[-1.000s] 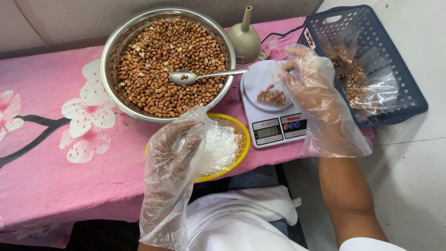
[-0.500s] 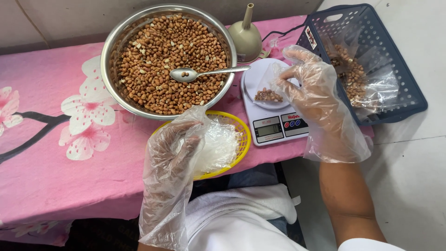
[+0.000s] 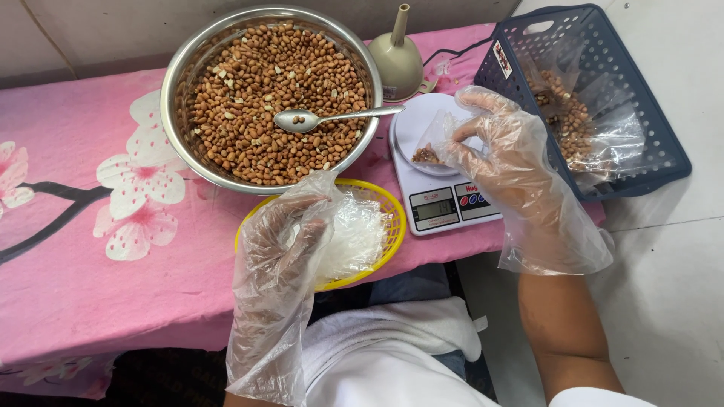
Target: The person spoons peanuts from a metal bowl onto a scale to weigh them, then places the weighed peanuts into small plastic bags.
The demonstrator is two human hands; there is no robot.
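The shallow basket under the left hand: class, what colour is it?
Yellow. The basket shows best in the head view, beneath the gloved left hand.

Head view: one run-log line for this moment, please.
right hand: pinching small clear bag of peanuts over white scale | left hand: resting over empty bags in yellow basket

The left part of the tabletop [image 3: 90, 249] lies open for a hand to pass. To the right, the metal bowl [image 3: 188, 83], yellow basket [image 3: 392, 218], scale [image 3: 452, 203], funnel [image 3: 397, 56] and blue crate [image 3: 664, 143] crowd together, leaving only narrow gaps between them.
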